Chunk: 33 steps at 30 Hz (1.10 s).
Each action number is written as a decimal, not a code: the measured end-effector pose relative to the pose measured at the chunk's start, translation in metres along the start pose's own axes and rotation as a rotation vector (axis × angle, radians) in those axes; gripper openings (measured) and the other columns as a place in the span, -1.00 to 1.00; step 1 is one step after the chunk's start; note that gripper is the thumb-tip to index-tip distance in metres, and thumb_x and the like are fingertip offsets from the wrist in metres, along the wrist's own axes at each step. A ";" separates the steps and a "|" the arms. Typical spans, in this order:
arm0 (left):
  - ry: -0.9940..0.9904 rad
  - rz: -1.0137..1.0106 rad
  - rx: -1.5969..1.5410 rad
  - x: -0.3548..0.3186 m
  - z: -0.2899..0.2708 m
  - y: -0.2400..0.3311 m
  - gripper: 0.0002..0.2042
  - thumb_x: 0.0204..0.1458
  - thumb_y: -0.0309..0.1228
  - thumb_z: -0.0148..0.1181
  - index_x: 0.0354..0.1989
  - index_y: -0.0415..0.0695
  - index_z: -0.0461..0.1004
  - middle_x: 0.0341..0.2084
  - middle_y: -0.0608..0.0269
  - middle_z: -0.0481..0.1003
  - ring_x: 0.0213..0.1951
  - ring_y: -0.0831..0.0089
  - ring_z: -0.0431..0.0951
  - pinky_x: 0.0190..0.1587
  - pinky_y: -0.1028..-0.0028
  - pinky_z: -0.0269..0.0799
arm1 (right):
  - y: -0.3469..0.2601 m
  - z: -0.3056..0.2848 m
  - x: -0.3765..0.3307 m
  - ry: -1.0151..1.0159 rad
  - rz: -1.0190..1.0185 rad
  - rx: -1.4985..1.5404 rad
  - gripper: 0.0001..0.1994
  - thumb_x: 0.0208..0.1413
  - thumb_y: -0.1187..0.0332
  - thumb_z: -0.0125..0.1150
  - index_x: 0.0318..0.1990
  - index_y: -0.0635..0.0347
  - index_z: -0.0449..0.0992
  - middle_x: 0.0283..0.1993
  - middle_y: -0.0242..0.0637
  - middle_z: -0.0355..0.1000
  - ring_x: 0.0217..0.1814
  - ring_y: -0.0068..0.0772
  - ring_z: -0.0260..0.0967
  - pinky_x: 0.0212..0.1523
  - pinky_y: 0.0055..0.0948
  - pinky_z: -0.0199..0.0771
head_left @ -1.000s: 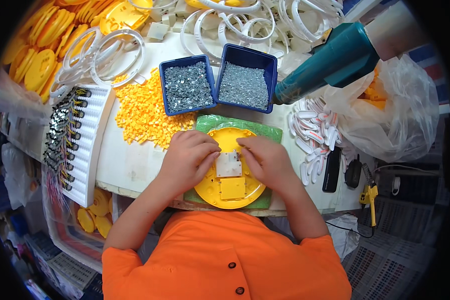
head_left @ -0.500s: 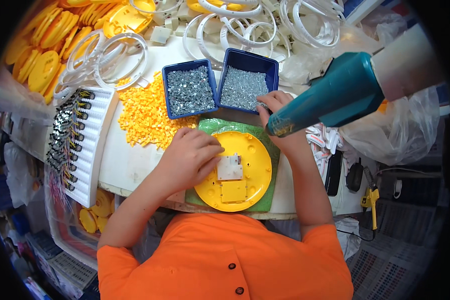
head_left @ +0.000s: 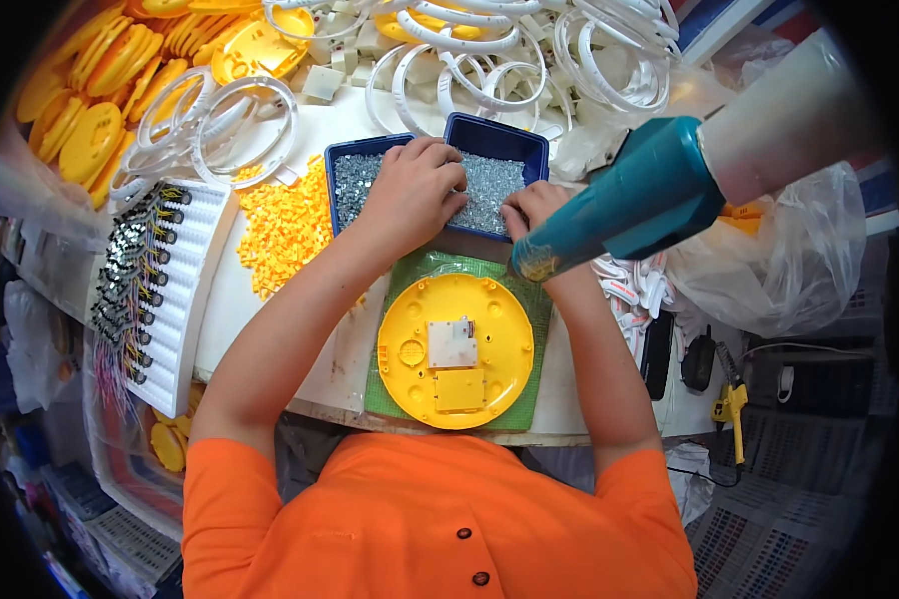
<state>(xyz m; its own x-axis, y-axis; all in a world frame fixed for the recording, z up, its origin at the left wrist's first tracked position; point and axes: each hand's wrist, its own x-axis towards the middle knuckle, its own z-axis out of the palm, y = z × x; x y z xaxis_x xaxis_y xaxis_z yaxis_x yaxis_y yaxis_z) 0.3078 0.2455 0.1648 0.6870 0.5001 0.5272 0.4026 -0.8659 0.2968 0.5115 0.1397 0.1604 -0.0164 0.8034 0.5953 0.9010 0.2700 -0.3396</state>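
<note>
**Both hands dip into screw trays above an open yellow housing**

White and crowded, the surface (head_left: 300, 339) carries parts on every side: stacked yellow discs (head_left: 80, 130) at the far left, white plastic rings (head_left: 529, 50) along the far edge, a loose heap of small yellow pieces (head_left: 285, 225) and a white rack of wired components (head_left: 155, 290) at the left. At the near centre a round yellow housing (head_left: 456, 349) lies open side up on a green mat (head_left: 529, 309), a pale board and a yellow cover seated in its middle; nothing holds it down. Just beyond it sit two blue trays (head_left: 445, 180) of small silvery screws. The left hand (head_left: 410, 190) rests palm down across both trays, fingers curled into the screws; whether it pinches one cannot be told. The right hand (head_left: 534, 210) reaches the near right edge of the right tray, fingers bent down into the screws, half hidden by a teal power screwdriver (head_left: 619, 205) that hangs close over it.

The risks appear modest but real. A forearm crossing low over the housing could nudge it off the mat, since it lies free. The curled fingers may lift several screws at once, and strays could drop into the open housing or roll among the yellow pieces. The screwdriver's tip hangs close to the right wrist, so a quick lift of that hand could knock against it.
</note>
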 end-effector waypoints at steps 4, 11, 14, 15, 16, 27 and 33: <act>0.005 -0.044 -0.093 -0.003 -0.011 0.013 -0.89 0.02 -0.36 0.37 -0.31 -0.06 0.61 -0.10 0.28 0.58 0.11 0.22 0.47 0.14 0.18 0.32 | -0.004 -0.011 -0.007 0.040 0.145 0.008 -0.91 0.09 0.38 0.41 -0.32 0.16 0.63 -0.35 -0.22 0.50 -0.28 -0.13 0.47 -0.20 -0.22 0.43; -0.019 -0.131 -0.321 -0.045 -0.035 0.035 -0.91 0.03 -0.48 0.35 -0.29 -0.08 0.63 -0.29 0.25 0.60 -0.17 0.16 0.55 -0.07 0.23 0.41 | -0.051 -0.052 -0.039 -0.055 0.200 0.100 -0.89 0.10 0.42 0.38 -0.28 0.24 0.60 -0.29 -0.19 0.50 -0.19 -0.13 0.47 -0.12 -0.24 0.42; -0.088 -0.137 -0.376 -0.081 -0.051 0.064 -0.91 0.01 -0.49 0.36 -0.30 -0.07 0.64 -0.27 0.27 0.60 -0.15 0.19 0.55 -0.05 0.22 0.39 | -0.066 -0.062 -0.069 -0.083 0.273 0.138 -0.92 0.06 0.45 0.39 -0.31 0.22 0.62 -0.28 -0.19 0.50 -0.17 -0.10 0.45 -0.12 -0.22 0.41; -0.092 -0.133 -0.379 -0.095 -0.060 0.072 -0.91 0.01 -0.49 0.36 -0.30 -0.07 0.64 -0.27 0.27 0.60 -0.15 0.19 0.55 -0.05 0.22 0.39 | -0.074 -0.066 -0.075 -0.084 0.303 0.156 -0.92 0.07 0.47 0.37 -0.31 0.26 0.60 -0.28 -0.17 0.49 -0.17 -0.12 0.46 -0.11 -0.23 0.42; -0.140 -0.118 -0.397 -0.109 -0.065 0.078 -0.89 -0.01 -0.48 0.38 -0.29 -0.05 0.65 -0.24 0.29 0.60 -0.13 0.21 0.56 -0.02 0.22 0.38 | -0.080 -0.069 -0.082 -0.100 0.342 0.192 -0.92 0.05 0.49 0.38 -0.31 0.26 0.61 -0.27 -0.16 0.50 -0.16 -0.12 0.46 -0.11 -0.25 0.43; -0.114 -0.117 -0.331 -0.144 -0.061 0.098 -0.76 -0.11 -0.44 0.46 -0.22 0.06 0.69 -0.13 0.38 0.60 -0.05 0.25 0.54 0.08 0.19 0.33 | -0.114 -0.061 -0.110 -0.162 0.251 0.266 -0.90 0.01 0.44 0.44 -0.31 0.19 0.64 -0.33 -0.23 0.49 -0.25 -0.13 0.44 -0.22 -0.22 0.45; -0.127 -0.100 -0.289 -0.146 -0.061 0.098 -0.71 -0.12 -0.42 0.48 -0.16 0.03 0.67 -0.10 0.37 0.59 -0.02 0.24 0.51 0.11 0.18 0.31 | -0.115 -0.061 -0.112 -0.171 0.269 0.243 -0.88 -0.02 0.51 0.43 -0.29 0.21 0.66 -0.32 -0.23 0.49 -0.25 -0.17 0.45 -0.20 -0.27 0.45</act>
<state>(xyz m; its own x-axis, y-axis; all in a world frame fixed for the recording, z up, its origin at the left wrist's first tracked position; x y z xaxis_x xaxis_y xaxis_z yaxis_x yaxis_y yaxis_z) 0.2106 0.0872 0.1653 0.7299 0.5639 0.3864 0.2956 -0.7700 0.5654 0.4364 -0.0137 0.1765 0.1162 0.9337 0.3386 0.7543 0.1389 -0.6417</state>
